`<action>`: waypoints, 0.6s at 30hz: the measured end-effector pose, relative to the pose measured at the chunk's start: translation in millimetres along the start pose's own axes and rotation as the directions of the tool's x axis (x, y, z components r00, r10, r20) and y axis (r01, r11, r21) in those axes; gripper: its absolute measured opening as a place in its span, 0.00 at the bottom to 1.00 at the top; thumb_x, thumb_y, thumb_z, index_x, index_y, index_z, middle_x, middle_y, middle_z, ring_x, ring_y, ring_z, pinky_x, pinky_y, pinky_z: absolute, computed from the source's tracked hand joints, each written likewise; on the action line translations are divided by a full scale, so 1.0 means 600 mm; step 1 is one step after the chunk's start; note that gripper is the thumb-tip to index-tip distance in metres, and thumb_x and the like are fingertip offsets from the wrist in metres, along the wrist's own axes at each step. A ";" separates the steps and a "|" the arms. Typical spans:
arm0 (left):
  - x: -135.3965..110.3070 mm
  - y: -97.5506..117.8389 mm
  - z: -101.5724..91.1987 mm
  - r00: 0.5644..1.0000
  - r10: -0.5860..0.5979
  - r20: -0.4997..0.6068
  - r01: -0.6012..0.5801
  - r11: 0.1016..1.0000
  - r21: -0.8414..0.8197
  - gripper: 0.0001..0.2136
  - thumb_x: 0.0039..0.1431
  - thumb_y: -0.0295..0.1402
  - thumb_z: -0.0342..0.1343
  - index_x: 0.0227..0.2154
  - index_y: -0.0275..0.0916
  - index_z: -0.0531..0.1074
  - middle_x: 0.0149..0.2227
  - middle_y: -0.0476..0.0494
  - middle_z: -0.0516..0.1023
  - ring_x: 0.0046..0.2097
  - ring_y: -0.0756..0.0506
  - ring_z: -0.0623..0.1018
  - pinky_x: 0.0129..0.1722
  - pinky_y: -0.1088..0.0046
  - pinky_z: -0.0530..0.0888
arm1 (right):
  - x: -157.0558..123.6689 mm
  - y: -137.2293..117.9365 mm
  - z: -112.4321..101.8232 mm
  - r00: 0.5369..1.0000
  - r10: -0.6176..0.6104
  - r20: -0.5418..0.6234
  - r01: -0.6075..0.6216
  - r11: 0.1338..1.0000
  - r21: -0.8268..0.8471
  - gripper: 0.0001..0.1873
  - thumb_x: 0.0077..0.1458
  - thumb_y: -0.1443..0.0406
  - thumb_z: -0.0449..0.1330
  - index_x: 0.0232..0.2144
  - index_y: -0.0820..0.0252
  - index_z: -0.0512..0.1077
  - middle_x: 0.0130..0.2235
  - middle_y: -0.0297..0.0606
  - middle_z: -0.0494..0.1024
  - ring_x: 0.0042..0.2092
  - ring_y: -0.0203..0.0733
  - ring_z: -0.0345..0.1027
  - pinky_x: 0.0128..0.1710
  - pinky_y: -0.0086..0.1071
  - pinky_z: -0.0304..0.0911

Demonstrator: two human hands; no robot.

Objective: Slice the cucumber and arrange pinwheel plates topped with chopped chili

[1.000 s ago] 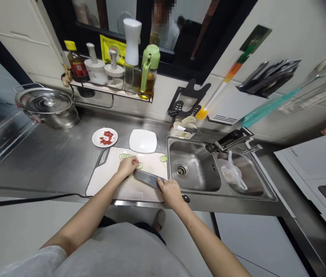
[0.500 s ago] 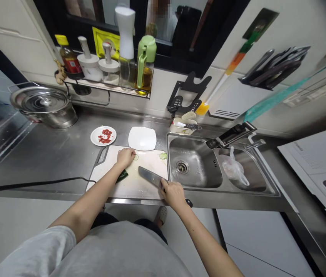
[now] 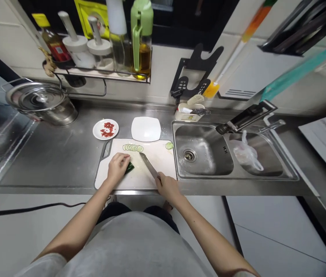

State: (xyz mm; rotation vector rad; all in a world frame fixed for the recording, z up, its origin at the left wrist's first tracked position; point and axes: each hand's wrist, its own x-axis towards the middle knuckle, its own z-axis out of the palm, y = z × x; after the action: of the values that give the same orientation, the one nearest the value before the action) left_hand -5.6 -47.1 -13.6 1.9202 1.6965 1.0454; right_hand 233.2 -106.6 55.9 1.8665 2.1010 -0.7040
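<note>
A white cutting board [image 3: 154, 175] lies on the steel counter in front of me. My left hand [image 3: 117, 167] is curled over the dark green end of a cucumber [image 3: 129, 167] on the board. My right hand [image 3: 167, 187] grips the handle of a cleaver [image 3: 149, 164], whose blade points up the board just right of the cucumber piece. A row of cucumber slices [image 3: 133, 147] lies along the board's far edge. One lone slice [image 3: 169, 146] sits at the far right corner.
Behind the board are a small plate of chopped red chili [image 3: 105, 129] and a bare white square plate [image 3: 146, 129]. A double sink [image 3: 203, 154] with a plastic bag [image 3: 246, 154] is to the right. A lidded steel pot [image 3: 40, 102] and a shelf of bottles [image 3: 99, 38] stand at the back left.
My left hand left the slices at the far edge and came back onto the cucumber end. The cleaver swung in beside it. The camera tilted down and nearer the counter.
</note>
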 end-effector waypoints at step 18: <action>-0.063 -0.043 0.012 0.952 0.307 0.000 -0.306 0.949 0.076 0.08 0.59 0.31 0.56 0.41 0.44 0.76 0.35 0.45 0.76 0.39 0.48 0.74 0.40 0.69 0.72 | 0.013 -0.080 -0.003 0.987 -0.134 0.093 0.133 0.991 0.018 0.17 0.65 0.64 0.41 0.45 0.62 0.67 0.36 0.47 0.78 0.40 0.47 0.73 0.36 0.34 0.60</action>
State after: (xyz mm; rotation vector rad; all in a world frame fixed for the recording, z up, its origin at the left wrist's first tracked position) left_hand -18.2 -76.7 -47.1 2.2841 1.4915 1.1156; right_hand 185.5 -102.4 62.8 1.6759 2.1809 -0.8187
